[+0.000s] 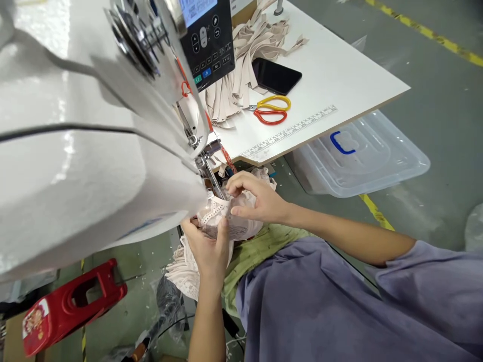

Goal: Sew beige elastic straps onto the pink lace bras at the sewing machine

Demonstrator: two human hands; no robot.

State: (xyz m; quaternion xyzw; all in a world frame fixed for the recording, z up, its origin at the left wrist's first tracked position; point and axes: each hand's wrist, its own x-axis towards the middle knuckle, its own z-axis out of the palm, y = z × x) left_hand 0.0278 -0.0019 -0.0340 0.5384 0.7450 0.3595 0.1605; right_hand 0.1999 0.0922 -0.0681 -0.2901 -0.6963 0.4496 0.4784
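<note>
Lace lies, in the head view, at the presser foot of the sewing machine. Stitching or aligning its edge seems in hand; the next move likely calls for flat, steady guiding. The left hand has fingers pinched on one side; the right hand's fingers are parted over the other, apparently touching.

Floor: grey-green, smooth, flecked with small pale scraps. Yellow-and-black tape crosses upper right; further strips beyond box and at lower left. Worktop: white, thin brown edge, corner pointing right, ruler scale along near side. See-through plastic box, lidded, blue handle, on floor partly under worktop. Red plastic stool lower left, cardboard beside it. Light even, shadows soft.
</note>
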